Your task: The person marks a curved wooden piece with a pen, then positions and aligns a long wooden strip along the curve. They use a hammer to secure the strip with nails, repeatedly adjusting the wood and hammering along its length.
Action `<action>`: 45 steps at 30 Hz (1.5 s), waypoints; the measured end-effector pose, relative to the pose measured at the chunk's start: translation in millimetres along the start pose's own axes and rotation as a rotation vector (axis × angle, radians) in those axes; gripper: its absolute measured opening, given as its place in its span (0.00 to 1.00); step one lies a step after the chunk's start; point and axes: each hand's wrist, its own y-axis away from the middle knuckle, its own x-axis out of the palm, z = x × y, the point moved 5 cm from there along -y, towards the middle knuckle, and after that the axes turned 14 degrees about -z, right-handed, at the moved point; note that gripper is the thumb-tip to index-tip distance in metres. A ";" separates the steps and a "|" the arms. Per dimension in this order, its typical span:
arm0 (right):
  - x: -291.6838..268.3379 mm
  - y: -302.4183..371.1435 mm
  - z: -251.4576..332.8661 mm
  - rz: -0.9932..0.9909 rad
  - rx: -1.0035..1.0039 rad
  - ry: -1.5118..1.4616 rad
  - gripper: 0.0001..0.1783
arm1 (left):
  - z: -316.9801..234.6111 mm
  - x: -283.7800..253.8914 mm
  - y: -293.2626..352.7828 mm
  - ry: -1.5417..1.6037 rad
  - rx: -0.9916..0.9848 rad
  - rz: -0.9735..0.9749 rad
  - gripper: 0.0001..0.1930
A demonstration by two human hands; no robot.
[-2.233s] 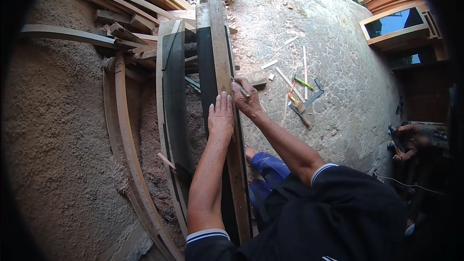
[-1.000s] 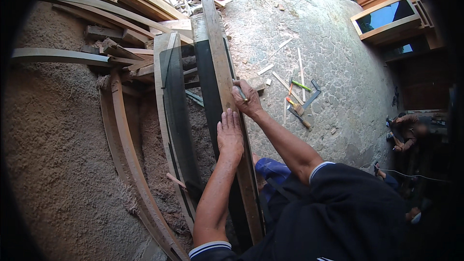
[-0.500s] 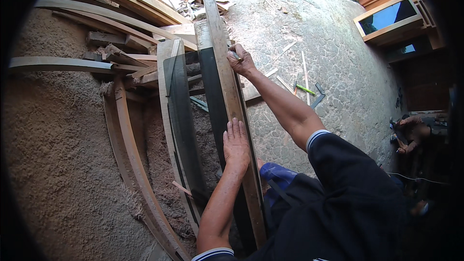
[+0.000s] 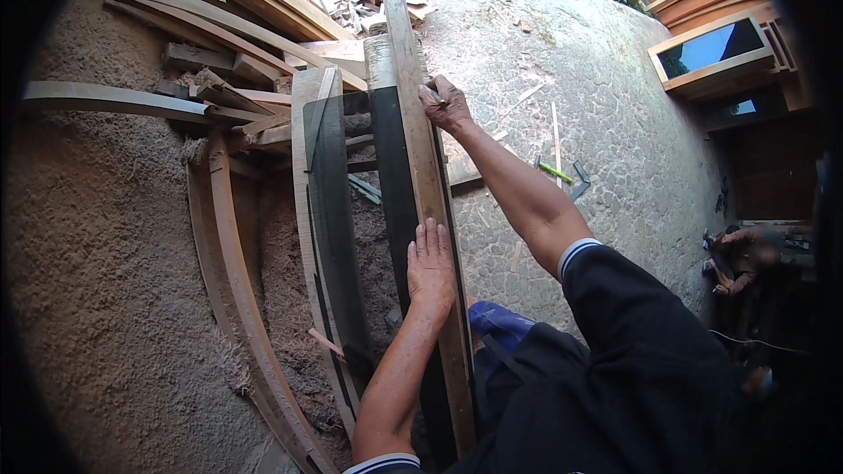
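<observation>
A long, straight wooden strip runs away from me over a dark, see-through sheet; part of the sheet lies over a pale, wide board. My left hand rests flat on the strip, fingers stretched out and pointing away from me. Farther along, my right hand is closed at the strip's right edge. A slim, pen-like tool shows between its fingers; its tip is hidden and its exact kind does not show.
Curved timbers and a stack of boards lie at the left. A green-handled hammer and a dark carpenter's square are on the stone ground. Framed panels stand far right; another person sits below them.
My right hand has shifted very slightly along the strip's edge, toward me relative to the strip's far end. The left hand stays flat on the strip. The whole view has shifted a little.
</observation>
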 end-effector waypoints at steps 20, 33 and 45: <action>1.9 -2.2 -7.9 -0.015 -0.143 -0.058 0.11 | 0.9 1.5 1.6 0.004 0.023 -0.012 0.43; 2.4 0.6 -6.1 -0.010 -0.130 -0.032 0.10 | -1.2 -15.6 3.6 0.050 0.011 -0.001 0.38; 6.8 -7.6 -7.4 0.038 -0.078 0.062 0.09 | -1.7 -13.7 1.8 0.038 0.015 -0.001 0.41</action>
